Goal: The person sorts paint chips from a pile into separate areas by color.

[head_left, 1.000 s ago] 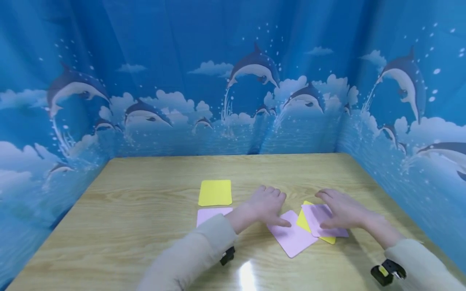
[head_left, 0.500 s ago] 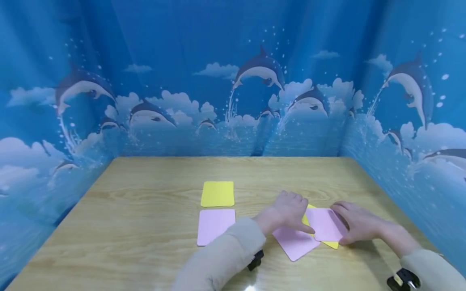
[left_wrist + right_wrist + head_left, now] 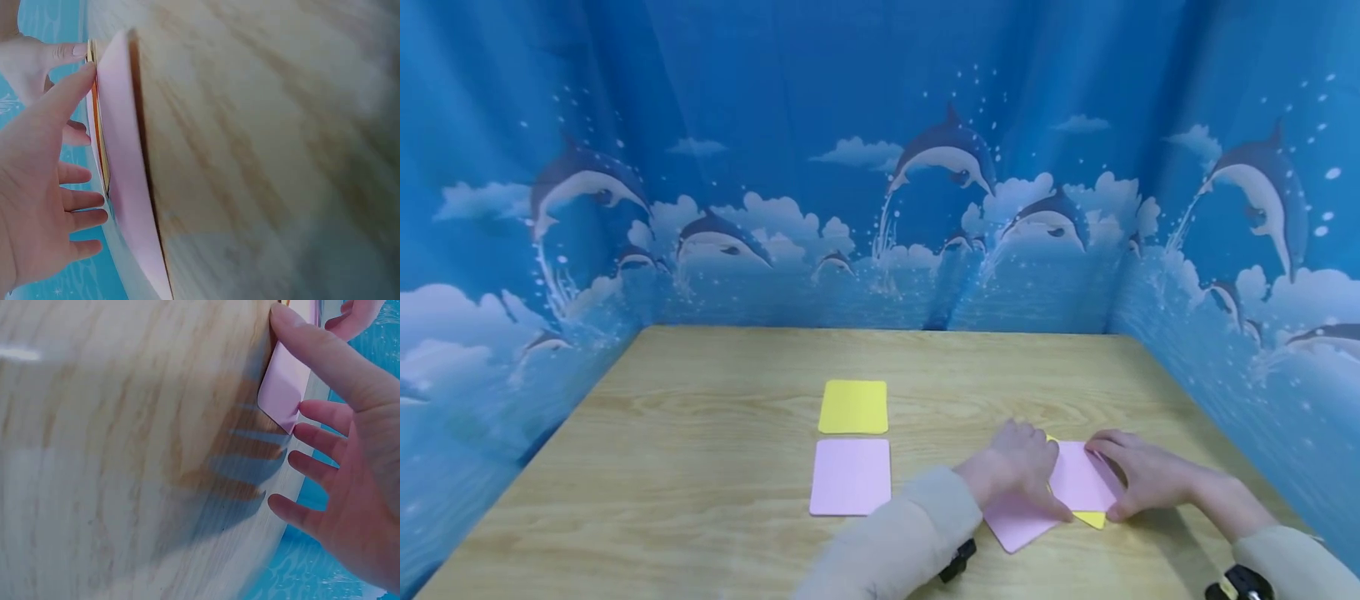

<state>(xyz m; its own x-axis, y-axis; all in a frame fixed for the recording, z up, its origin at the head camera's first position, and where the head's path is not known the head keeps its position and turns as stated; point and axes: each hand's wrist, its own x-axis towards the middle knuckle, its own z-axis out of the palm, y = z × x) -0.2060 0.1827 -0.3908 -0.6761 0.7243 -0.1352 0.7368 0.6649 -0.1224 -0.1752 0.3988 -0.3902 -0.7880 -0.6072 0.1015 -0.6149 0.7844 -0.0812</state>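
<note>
On the table's right side, a pink square card point(image 3: 1078, 482) lies over a yellow card point(image 3: 1092, 519) that shows at its near edge. Another pink card point(image 3: 1017, 523) sticks out to the lower left, partly hidden by my left hand point(image 3: 1021, 468). That hand's thumb touches the cards' edges in the left wrist view, its other fingers spread. My right hand point(image 3: 1152, 477) reaches round the right edge of the upper pink card, thumb at the near corner and index finger at the far side. The right wrist view shows its fingers point(image 3: 312, 464) apart and fairly straight.
A yellow card point(image 3: 853, 407) and a pink card point(image 3: 850, 477) lie one behind the other, left of the hands, on the wooden table point(image 3: 700, 433). A blue dolphin-print curtain point(image 3: 790, 192) surrounds the table's back and sides.
Both hands have come to opposite sides of the overlapping cards. My left hand has moved right over the lower pink card. The upper pink card now lies straighter over the yellow one.
</note>
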